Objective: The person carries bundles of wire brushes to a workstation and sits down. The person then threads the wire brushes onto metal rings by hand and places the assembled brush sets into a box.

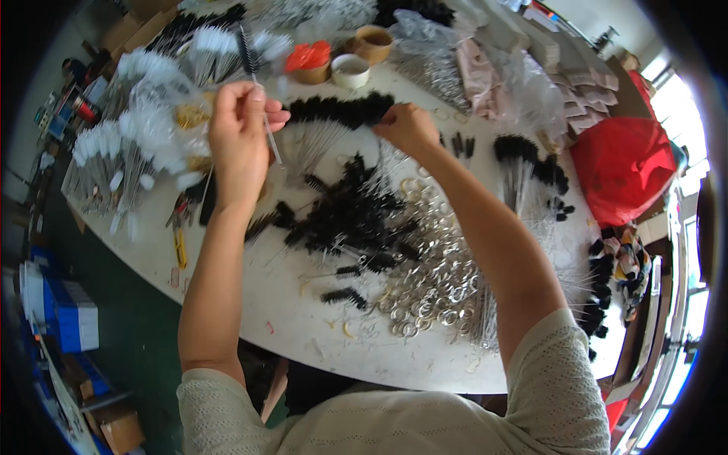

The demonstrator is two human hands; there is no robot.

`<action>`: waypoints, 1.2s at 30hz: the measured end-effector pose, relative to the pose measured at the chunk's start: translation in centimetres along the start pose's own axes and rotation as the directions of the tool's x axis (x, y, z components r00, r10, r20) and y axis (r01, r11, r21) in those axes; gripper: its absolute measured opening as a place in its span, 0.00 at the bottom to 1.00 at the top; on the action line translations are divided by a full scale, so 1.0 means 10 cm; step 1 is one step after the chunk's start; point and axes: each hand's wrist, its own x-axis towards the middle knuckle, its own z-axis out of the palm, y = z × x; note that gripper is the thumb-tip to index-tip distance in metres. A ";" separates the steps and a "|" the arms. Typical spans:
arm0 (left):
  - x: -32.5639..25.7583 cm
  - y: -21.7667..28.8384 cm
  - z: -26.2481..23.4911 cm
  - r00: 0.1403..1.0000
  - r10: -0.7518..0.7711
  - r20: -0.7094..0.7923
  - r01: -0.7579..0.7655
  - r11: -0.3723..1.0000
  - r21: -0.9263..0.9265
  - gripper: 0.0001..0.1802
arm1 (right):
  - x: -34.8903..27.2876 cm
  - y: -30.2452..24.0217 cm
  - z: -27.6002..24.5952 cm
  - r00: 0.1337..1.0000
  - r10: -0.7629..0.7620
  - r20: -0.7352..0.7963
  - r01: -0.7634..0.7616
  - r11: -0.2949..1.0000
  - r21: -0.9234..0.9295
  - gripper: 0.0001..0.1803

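My left hand (241,140) is closed around the thin wire stem of a small bottle brush (246,51). Its black bristle head points up and away, and the bare wire end hangs below my fingers. Farther right, my right hand (412,127) has its fingers pinched together at the right end of a row of black brushes (334,111). Whatever sits between those fingertips is too small to make out. Between my forearms lies a loose heap of black brushes (345,208). Beside it spreads a pile of shiny metal rings (436,280).
White-tipped wire brushes (110,144) and a clear plastic bag (155,98) crowd the left side. Tape rolls (350,72) stand at the back. A yellow cutter (180,246) lies near the left edge. At right are bundled black brushes (517,152) and a red bag (626,167).
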 end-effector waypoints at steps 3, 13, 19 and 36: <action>-0.46 0.36 -0.47 0.999 -0.043 0.004 0.042 0.994 0.098 0.08 | 0.08 0.11 -0.05 0.999 -0.042 -0.002 0.042 0.991 0.124 0.16; -1.48 -0.25 -1.45 0.939 -0.195 0.282 -0.188 0.395 0.899 0.11 | -0.36 -0.08 -0.78 0.867 0.017 -0.497 0.436 0.453 0.777 0.10; -1.56 -0.28 -1.57 0.930 -0.251 0.270 -0.126 0.471 0.873 0.06 | -0.23 0.87 -1.11 0.950 0.311 -0.001 -0.088 0.270 0.959 0.13; -1.51 0.05 -1.36 0.955 -0.290 0.068 0.094 0.511 0.854 0.05 | -0.42 1.34 -0.73 0.836 0.466 0.290 -0.511 0.853 0.103 0.19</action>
